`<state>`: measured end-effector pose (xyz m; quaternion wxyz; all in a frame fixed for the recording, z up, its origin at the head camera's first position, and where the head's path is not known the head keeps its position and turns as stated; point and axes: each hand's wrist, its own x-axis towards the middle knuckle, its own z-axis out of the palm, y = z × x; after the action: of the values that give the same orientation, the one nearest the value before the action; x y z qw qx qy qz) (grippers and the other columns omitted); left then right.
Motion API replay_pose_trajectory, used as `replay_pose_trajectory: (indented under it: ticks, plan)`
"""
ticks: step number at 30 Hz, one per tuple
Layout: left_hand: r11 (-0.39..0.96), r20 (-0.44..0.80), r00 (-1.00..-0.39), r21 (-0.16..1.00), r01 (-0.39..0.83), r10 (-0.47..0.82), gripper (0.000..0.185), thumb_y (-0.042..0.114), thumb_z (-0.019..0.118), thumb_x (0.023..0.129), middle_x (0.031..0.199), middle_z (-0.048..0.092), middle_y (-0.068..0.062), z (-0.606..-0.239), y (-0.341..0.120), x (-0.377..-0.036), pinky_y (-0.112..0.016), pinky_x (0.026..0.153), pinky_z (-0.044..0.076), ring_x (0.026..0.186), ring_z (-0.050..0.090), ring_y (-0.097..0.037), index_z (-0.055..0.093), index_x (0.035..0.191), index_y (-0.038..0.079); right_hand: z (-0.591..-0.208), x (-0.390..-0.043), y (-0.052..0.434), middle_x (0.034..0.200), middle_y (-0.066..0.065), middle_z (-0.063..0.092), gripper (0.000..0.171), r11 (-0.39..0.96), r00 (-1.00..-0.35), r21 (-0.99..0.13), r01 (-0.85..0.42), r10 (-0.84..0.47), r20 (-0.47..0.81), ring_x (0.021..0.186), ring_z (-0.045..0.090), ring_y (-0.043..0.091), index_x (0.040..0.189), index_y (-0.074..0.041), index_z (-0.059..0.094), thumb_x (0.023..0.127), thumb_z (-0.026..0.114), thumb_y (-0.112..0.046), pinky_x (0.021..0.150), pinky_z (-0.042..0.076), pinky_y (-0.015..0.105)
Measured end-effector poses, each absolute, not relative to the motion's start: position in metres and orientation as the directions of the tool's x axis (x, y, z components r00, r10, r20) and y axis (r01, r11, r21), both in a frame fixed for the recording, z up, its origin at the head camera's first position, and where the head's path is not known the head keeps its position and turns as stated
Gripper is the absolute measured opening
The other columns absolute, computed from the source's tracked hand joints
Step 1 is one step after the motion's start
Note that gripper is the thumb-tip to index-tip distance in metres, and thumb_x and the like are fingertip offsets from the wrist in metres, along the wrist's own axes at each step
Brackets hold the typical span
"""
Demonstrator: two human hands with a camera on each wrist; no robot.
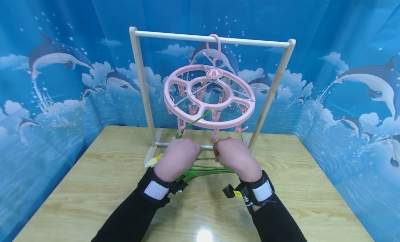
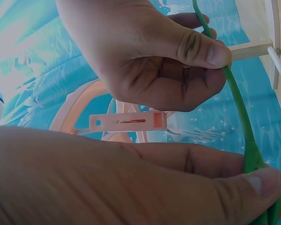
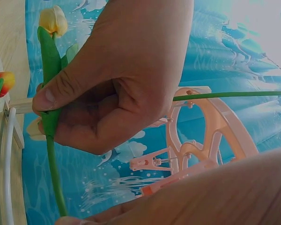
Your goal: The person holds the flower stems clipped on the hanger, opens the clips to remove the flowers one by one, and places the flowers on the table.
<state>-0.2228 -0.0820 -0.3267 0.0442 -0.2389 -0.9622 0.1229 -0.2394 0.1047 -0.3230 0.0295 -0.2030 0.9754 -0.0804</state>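
Note:
My left hand [image 1: 180, 156] pinches the green leaves of a tulip with a pale yellow bloom [image 3: 53, 21], seen at the upper left of the right wrist view. Lower along the same tulip, my right hand [image 1: 233, 156] pinches the bare stem between thumb and fingers, clearest in the left wrist view. The stem [image 2: 239, 103] runs between both hands. Another green stem [image 1: 197, 119] slants up from beside my left hand, in front of a pink round clip hanger [image 1: 209, 123]; whether that hand holds it, I cannot tell.
The hanger hangs by its hook from the top bar of a wooden rack [image 1: 181, 36], pink clothespins [image 1: 215, 135] dangling below. More tulips lie on the wooden table [image 1: 103, 186] beneath my hands, with green stems [image 1: 215, 171]. A dolphin-print curtain [image 1: 62, 106] surrounds the table.

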Motion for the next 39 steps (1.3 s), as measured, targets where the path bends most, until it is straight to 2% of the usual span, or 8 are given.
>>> replay_pose_trajectory:
  ticks: [8,10,12,14,16,18,28,39]
  plan:
    - [0.846,0.051,-0.872,-0.272,0.458,0.488,0.023,0.012,0.071,0.106,0.065,0.064,0.004,-0.330,-0.083,-0.223,-0.051,0.088,0.068,0.066,0.066,-0.014,0.074,0.084,0.019,-0.327,-0.241,0.104,0.074,-0.006,0.069,0.017,0.902,-0.909,-0.148,-0.405,-0.415,-0.045,0.065,0.060,0.015,0.080,-0.018,0.077,0.096,0.083,-0.015,0.063,0.050,0.031]
    - [0.822,0.094,-0.851,-0.332,0.463,0.517,0.027,0.011,0.072,0.104,0.063,0.062,0.005,-0.334,-0.085,-0.223,-0.045,0.083,0.069,0.063,0.063,-0.012,0.070,0.078,0.018,-0.329,-0.242,0.104,0.072,-0.006,0.067,0.020,0.899,-0.903,-0.131,-0.417,-0.426,-0.049,0.065,0.060,0.015,0.078,-0.018,0.074,0.096,0.082,-0.015,0.062,0.050,0.031]
    - [0.786,0.155,-0.815,-0.413,0.460,0.558,0.033,0.009,0.073,0.102,0.060,0.056,0.006,-0.340,-0.087,-0.222,-0.034,0.068,0.065,0.058,0.055,-0.010,0.064,0.072,0.018,-0.331,-0.242,0.104,0.071,-0.006,0.066,0.022,0.897,-0.900,-0.115,-0.426,-0.433,-0.047,0.064,0.060,0.016,0.076,-0.018,0.072,0.096,0.083,-0.015,0.062,0.050,0.032]
    - [0.762,0.195,-0.787,-0.466,0.451,0.585,0.038,0.008,0.073,0.102,0.059,0.049,0.007,-0.344,-0.088,-0.223,-0.025,0.052,0.051,0.054,0.044,-0.009,0.059,0.068,0.018,-0.333,-0.243,0.104,0.071,-0.006,0.066,0.024,0.898,-0.900,-0.107,-0.427,-0.433,-0.043,0.064,0.060,0.016,0.075,-0.018,0.071,0.095,0.083,-0.015,0.062,0.050,0.031]
    - [0.749,0.213,-0.773,-0.491,0.444,0.597,0.039,0.007,0.071,0.101,0.059,0.044,0.007,-0.347,-0.088,-0.225,-0.023,0.046,0.038,0.053,0.036,-0.009,0.056,0.067,0.018,-0.334,-0.244,0.104,0.071,-0.006,0.065,0.025,0.898,-0.900,-0.102,-0.428,-0.433,-0.038,0.064,0.059,0.016,0.074,-0.018,0.070,0.095,0.083,-0.015,0.062,0.050,0.031]
    - [0.749,0.204,-0.776,-0.486,0.450,0.598,0.040,0.007,0.070,0.102,0.059,0.041,0.007,-0.347,-0.087,-0.226,-0.023,0.045,0.033,0.052,0.033,-0.009,0.055,0.067,0.018,-0.335,-0.244,0.104,0.071,-0.005,0.065,0.025,0.898,-0.901,-0.102,-0.427,-0.433,-0.039,0.064,0.059,0.016,0.074,-0.019,0.070,0.095,0.083,-0.015,0.062,0.050,0.031]
    - [0.731,0.219,-0.749,-0.498,0.466,0.626,0.040,0.010,0.071,0.103,0.059,0.048,0.007,-0.350,-0.090,-0.227,-0.022,0.043,0.042,0.050,0.038,-0.008,0.057,0.066,0.019,-0.341,-0.246,0.102,0.070,-0.006,0.065,0.025,0.899,-0.901,-0.124,-0.421,-0.430,-0.062,0.065,0.060,0.016,0.074,-0.019,0.069,0.096,0.081,-0.013,0.062,0.051,0.032]
    - [0.758,0.221,-0.757,-0.431,0.489,0.615,0.040,0.010,0.072,0.103,0.060,0.052,0.008,-0.356,-0.088,-0.230,-0.023,0.043,0.042,0.050,0.038,-0.007,0.058,0.066,0.018,-0.345,-0.250,0.101,0.070,-0.005,0.065,0.028,0.895,-0.893,-0.106,-0.434,-0.443,-0.077,0.064,0.060,0.015,0.073,-0.019,0.067,0.097,0.080,-0.013,0.064,0.053,0.032]
